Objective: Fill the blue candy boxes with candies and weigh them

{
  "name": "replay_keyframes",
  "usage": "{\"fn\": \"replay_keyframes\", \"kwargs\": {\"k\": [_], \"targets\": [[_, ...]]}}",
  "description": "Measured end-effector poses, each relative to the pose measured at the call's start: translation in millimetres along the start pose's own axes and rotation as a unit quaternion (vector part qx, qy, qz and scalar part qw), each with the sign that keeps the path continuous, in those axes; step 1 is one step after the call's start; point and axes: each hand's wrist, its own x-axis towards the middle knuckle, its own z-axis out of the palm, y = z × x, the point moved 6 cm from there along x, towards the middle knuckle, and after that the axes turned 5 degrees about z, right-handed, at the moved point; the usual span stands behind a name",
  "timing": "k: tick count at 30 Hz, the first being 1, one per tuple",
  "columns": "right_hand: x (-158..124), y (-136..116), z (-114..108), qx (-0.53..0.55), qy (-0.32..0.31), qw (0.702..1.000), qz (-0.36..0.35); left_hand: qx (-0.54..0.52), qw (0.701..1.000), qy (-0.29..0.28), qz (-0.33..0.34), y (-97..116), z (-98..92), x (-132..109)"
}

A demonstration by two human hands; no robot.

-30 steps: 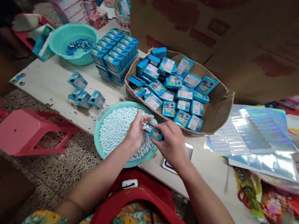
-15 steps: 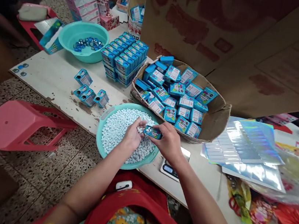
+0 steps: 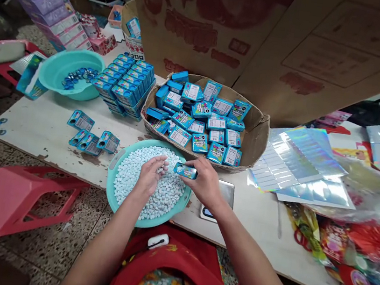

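Observation:
My right hand [image 3: 204,181] grips a small blue candy box [image 3: 186,171] from its right end, its round opening facing left. The box is held over a turquoise basin [image 3: 111,182] heaped with small white candies [image 3: 164,200]. My left hand [image 3: 150,174] hovers above the basin, left of the box and apart from it. Its fingers are curled, palm turned inward, with a few white candies at the fingertips; how many is hidden. Under my right forearm lies a kitchen scale [image 3: 225,194], partly covered.
Behind the basin a cut-down carton [image 3: 259,140] holds many blue boxes. Several open boxes [image 3: 88,141] lie left on the table. Farther back are stacked blue boxes [image 3: 128,82] and a second basin [image 3: 50,68] with shiny caps. Holographic sheets [image 3: 296,162] lie right; a red stool [image 3: 19,198] stands left.
My left hand has drawn back left from the box, which it was touching at the opening. My right hand still holds the box. The camera view has turned to the right.

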Motion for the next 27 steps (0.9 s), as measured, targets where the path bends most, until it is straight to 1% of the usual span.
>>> {"fn": "replay_keyframes", "kwargs": {"k": [1,2,4,5,7,8,9,10,11,12,13,14,15,16,18,19,20,21,22,23,24,25,26,27], "targets": [[-2.9,3.2,-4.7,0.032,0.004,0.999,0.000,0.065,0.998,-0.003,0.024,3.6,-4.0,-0.4],[-7.7,7.3,-10.7,0.066,0.007,0.998,0.000,0.140,0.989,-0.016,0.053,8.7,-6.6,-0.7],[-23.7,20.9,-25.7,0.128,0.018,0.992,0.005,0.274,0.954,-0.053,0.113,21.8,-8.3,1.9],[-34.6,31.7,-33.6,0.149,0.029,0.988,0.016,0.322,0.934,-0.063,0.139,30.3,-8.7,6.5],[-60.1,62.9,-47.3,0.160,0.072,0.982,0.066,0.403,0.891,-0.049,0.202,55.2,-8.9,25.2],[-73.4,82.3,-51.6,0.152,0.099,0.978,0.104,0.450,0.859,-0.033,0.243,70.9,-6.5,39.2],[-85.8,101.9,-53.2,0.140,0.123,0.973,0.139,0.504,0.816,-0.018,0.282,86.8,-1.6,56.0],[-96.6,120.9,-52.4,0.130,0.144,0.967,0.168,0.563,0.763,-0.007,0.317,101.1,6.0,75.1],[-105.3,138.6,-49.1,0.122,0.162,0.961,0.189,0.622,0.709,-0.001,0.332,111.7,14.9,96.7],[-111.8,154.7,-43.8,0.116,0.176,0.955,0.206,0.680,0.660,-0.009,0.319,117.1,24.4,120.3],[-116.2,168.8,-37.2,0.114,0.186,0.951,0.217,0.731,0.616,-0.027,0.293,118.6,34.0,143.4],[-119.0,180.9,-30.1,0.113,0.193,0.948,0.226,0.768,0.581,-0.048,0.264,118.0,42.9,164.0],[-120.9,190.7,-23.4,0.113,0.198,0.945,0.234,0.794,0.556,-0.067,0.238,116.5,50.9,180.6],[-122.3,197.8,-17.7,0.111,0.200,0.943,0.240,0.807,0.542,-0.080,0.220,115.6,57.6,192.7],[-125.4,202.0,-13.6,0.094,0.212,0.943,0.237,0.816,0.529,-0.090,0.213,118.4,65.7,202.6],[-127.8,198.9,-16.2,0.075,0.229,0.943,0.229,0.815,0.530,-0.086,0.219,122.6,66.0,200.8],[-130.7,192.6,-21.7,0.053,0.253,0.941,0.216,0.806,0.540,-0.076,0.230,128.7,63.6,194.6],[-133.7,183.5,-28.8,0.030,0.281,0.938,0.201,0.783,0.569,-0.062,0.245,136.2,58.4,184.1],[-136.4,172.5,-36.6,0.013,0.310,0.932,0.186,0.737,0.622,-0.047,0.262,144.0,50.7,169.8],[-137.7,160.7,-43.5,0.008,0.334,0.927,0.174,0.664,0.694,-0.036,0.275,150.3,41.0,152.4],[-136.4,148.9,-48.1,0.022,0.344,0.924,0.167,0.564,0.777,-0.032,0.278,153.3,29.9,132.7],[-132.0,137.5,-49.7,0.053,0.339,0.924,0.166,0.444,0.856,-0.042,0.264,150.8,19.5,112.0],[-124.3,126.2,-48.1,0.098,0.321,0.927,0.169,0.322,0.917,-0.062,0.227,142.0,11.4,91.0],[-113.7,114.4,-43.4,0.153,0.291,0.928,0.174,0.212,0.958,-0.084,0.176,128.2,6.4,69.6]]}}
